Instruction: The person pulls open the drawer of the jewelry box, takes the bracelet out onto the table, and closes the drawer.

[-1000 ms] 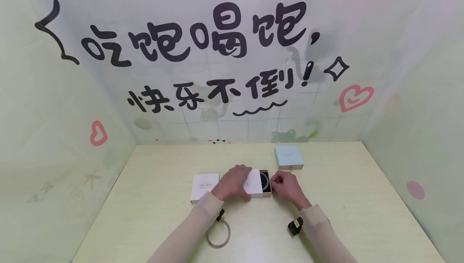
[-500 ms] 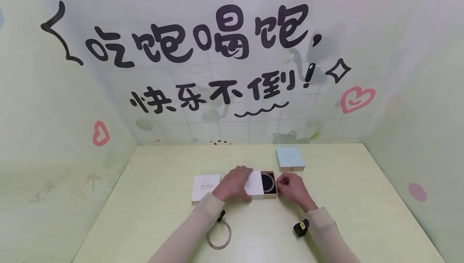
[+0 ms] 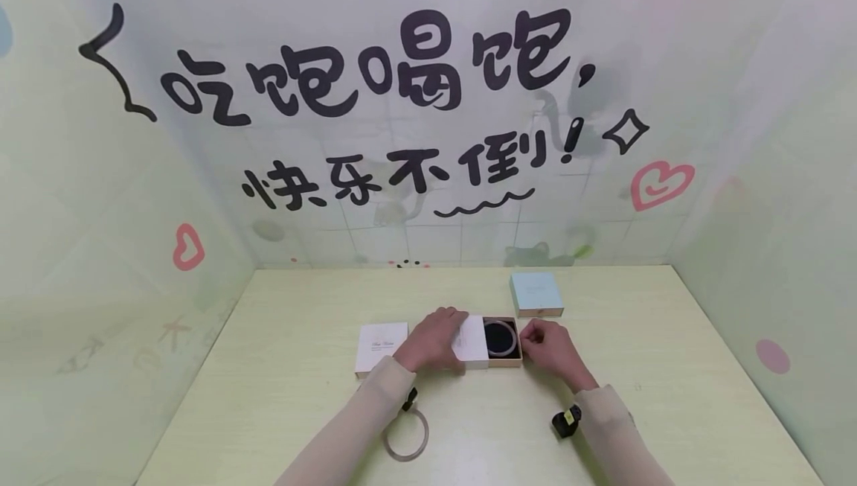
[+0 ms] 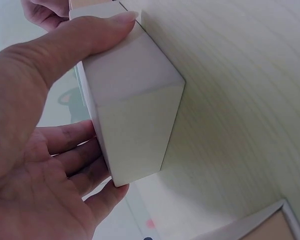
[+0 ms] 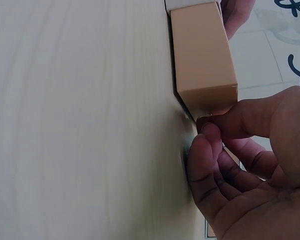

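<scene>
My left hand [image 3: 435, 341] grips the white sleeve [image 3: 474, 341] of a slide-out box, thumb along its near side and fingers across the far side, as the left wrist view shows. Out of its right end projects a tan drawer [image 5: 202, 47] with a dark lining. A pale bangle [image 3: 514, 341] lies in the drawer. My right hand [image 3: 552, 348] pinches at the drawer's outer end between thumb and fingertips; what sits between them is mostly hidden. Nearer me, a second pale bangle [image 3: 404, 458] lies on the table, just past my left sleeve.
Another white box [image 3: 380, 344] with printed lettering lies left of my left hand, partly covered by it. A light blue box [image 3: 537, 292] stands behind my right hand. Printed wall panels enclose the back and both sides of the table [image 3: 288, 337].
My right hand has moved to the right, drawing the drawer farther out of the sleeve, so more of the bangle inside shows. My left hand stays on the sleeve.
</scene>
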